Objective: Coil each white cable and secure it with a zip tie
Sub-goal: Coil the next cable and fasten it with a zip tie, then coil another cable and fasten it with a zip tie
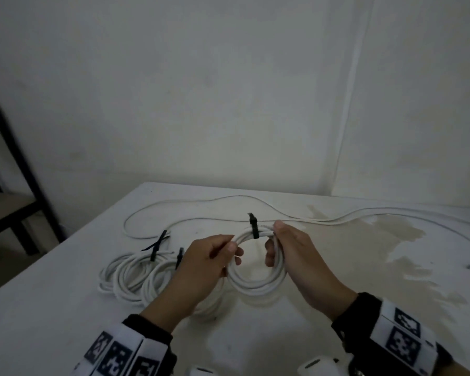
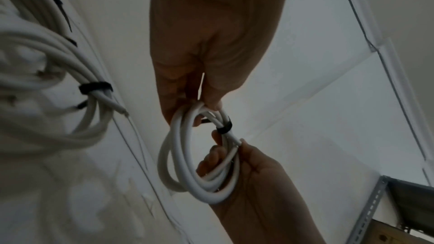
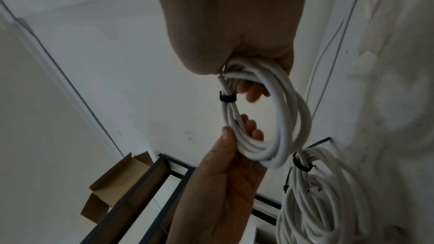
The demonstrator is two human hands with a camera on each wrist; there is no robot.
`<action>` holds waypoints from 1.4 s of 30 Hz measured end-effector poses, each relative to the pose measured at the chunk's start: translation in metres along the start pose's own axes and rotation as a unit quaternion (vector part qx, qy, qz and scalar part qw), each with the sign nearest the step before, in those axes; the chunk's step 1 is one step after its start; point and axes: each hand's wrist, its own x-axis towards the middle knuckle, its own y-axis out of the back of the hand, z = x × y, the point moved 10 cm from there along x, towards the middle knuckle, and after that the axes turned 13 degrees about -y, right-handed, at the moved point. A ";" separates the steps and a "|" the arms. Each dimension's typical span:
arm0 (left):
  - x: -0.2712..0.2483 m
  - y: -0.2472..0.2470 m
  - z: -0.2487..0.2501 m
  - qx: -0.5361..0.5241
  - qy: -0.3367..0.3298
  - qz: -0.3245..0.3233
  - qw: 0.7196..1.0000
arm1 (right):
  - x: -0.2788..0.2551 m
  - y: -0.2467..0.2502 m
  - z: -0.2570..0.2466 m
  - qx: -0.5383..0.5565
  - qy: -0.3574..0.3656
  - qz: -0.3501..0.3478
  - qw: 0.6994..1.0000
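Both hands hold a small white cable coil [image 1: 255, 283] just above the white table [image 1: 323, 321]. A black zip tie [image 1: 254, 229] wraps the coil's top, its tail sticking up. My left hand [image 1: 232, 246] pinches the coil's left side, and my right hand [image 1: 274, 238] grips its right side with fingers curled through the loop. The left wrist view shows the coil [image 2: 178, 155] and tie [image 2: 224, 127] between the hands. In the right wrist view the tie [image 3: 227, 98] sits just below the right hand's grip. A loose white cable [image 1: 228, 198] trails across the far table.
Two tied coils [image 1: 130, 275] with black ties [image 1: 155, 248] lie left of my hands. A damp stain [image 1: 391, 240] marks the table's right part. A dark metal shelf [image 1: 17, 185] stands at the left, beyond the table edge. The wall is close behind.
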 end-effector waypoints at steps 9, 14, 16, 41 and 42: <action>0.012 0.027 -0.033 0.211 -0.018 -0.083 0.974 | 0.006 -0.026 0.035 -0.117 -0.094 -0.075 0.986; 0.013 0.023 -0.057 0.225 0.022 -0.115 0.967 | 0.013 -0.011 0.036 -0.155 -0.108 -0.055 0.980; 0.014 0.015 -0.063 0.248 0.026 -0.134 0.959 | 0.018 -0.003 0.037 -0.169 -0.109 -0.039 0.979; 0.068 0.066 -0.017 0.433 0.040 -0.058 0.899 | 0.070 0.055 0.042 -0.289 -0.106 -0.010 0.951; 0.074 0.073 -0.011 0.442 0.039 -0.049 0.895 | 0.074 0.054 0.041 -0.300 -0.102 -0.012 0.948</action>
